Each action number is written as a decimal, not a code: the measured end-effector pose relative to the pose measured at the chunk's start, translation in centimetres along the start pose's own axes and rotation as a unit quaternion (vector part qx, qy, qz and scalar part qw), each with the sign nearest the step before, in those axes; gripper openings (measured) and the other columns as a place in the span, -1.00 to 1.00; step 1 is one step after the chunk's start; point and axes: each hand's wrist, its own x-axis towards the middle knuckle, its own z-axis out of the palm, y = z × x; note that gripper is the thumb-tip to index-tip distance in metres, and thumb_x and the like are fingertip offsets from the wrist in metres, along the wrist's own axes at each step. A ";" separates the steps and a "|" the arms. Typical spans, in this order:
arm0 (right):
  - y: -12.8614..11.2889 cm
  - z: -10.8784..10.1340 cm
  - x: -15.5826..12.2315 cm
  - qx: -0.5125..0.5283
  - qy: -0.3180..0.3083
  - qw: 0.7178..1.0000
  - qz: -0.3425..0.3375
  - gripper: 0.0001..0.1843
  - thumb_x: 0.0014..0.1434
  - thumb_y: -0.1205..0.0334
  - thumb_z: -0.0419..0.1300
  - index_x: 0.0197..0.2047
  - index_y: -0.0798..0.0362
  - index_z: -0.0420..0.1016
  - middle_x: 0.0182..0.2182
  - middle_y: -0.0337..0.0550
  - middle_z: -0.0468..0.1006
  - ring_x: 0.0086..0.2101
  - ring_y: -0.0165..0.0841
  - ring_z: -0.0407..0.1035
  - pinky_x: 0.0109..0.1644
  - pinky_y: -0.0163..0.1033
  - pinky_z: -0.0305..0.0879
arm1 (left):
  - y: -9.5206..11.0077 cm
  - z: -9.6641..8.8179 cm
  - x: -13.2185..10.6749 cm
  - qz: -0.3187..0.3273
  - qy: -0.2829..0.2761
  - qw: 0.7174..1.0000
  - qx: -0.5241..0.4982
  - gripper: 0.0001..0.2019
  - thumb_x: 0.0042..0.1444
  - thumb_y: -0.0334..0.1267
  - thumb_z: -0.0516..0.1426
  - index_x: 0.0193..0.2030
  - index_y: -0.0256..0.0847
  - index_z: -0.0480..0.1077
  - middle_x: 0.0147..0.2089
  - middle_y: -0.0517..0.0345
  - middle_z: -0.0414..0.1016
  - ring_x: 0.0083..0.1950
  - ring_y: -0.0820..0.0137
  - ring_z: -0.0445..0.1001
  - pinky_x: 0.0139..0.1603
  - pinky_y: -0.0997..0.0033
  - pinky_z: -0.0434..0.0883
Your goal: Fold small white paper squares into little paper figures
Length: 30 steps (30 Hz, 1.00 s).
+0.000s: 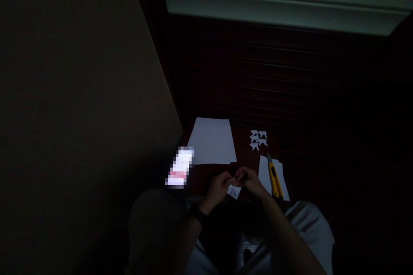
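Pinching the creased white paper (234, 192) between the fingertips of your left hand (223, 181) and right hand (248, 177) at the near edge of the table (204, 176), match its edges before pressing, clear of the yellow cutter (275, 181) by the near right corner

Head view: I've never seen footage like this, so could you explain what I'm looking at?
No machine here: the work is done bare-handed, filmed by a head-worn camera that looks forward and down. The left hand and right hand together hold a small folded paper near the edge of a dark table. Large white paper lies beyond them to the left, beside a bright pixelated shape. To the right are small folded pieces, and nearer, a yellow cutter on smaller white paper.
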 end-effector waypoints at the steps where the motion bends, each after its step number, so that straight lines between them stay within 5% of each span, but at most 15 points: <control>1: -0.3 0.0 -0.1 -0.004 -0.004 1.000 -0.005 -0.66 -0.32 0.34 0.35 -0.40 0.08 0.37 -0.61 -0.36 0.40 -0.56 -0.47 0.30 -0.43 -0.32 0.30 | 0.0 0.0 0.0 -0.003 0.003 1.000 0.000 -0.78 0.07 -0.17 0.01 -0.45 -0.25 0.34 -0.48 0.22 0.39 -0.44 0.48 0.32 -0.45 0.56 0.19; 11: -0.6 -0.2 -0.2 -0.035 -0.032 0.998 0.037 -0.61 -0.39 0.29 0.39 -0.41 0.09 0.39 -0.62 -0.38 0.37 -0.61 -0.49 0.25 -0.49 -0.34 0.26 | 0.0 -0.1 -0.1 0.012 -0.020 1.000 0.004 -0.75 0.07 -0.14 0.01 -0.47 -0.25 0.36 -0.51 0.23 0.34 -0.46 0.49 0.29 -0.46 0.56 0.17; 21: -1.3 0.2 -0.6 -0.079 -0.007 0.996 -0.030 -0.62 -0.22 0.16 0.35 -0.29 0.08 0.40 -0.50 -0.29 0.44 -0.47 -0.41 0.32 -0.37 -0.31 0.25 | -0.7 -0.3 0.5 -0.006 0.062 0.995 -0.077 -0.72 0.01 -0.07 0.08 -0.43 -0.28 0.42 -0.42 0.13 0.43 -0.37 0.43 0.37 -0.37 0.52 0.29; 30: -1.2 0.4 -0.8 -0.105 -0.039 0.993 -0.026 -0.58 -0.22 0.18 0.35 -0.24 0.04 0.39 -0.52 -0.31 0.43 -0.46 -0.40 0.34 -0.36 -0.30 0.25 | -0.6 -0.5 0.4 -0.046 0.039 0.992 -0.113 -0.69 -0.03 -0.06 0.12 -0.35 -0.28 0.50 -0.37 0.05 0.52 -0.34 0.34 0.44 -0.37 0.46 0.34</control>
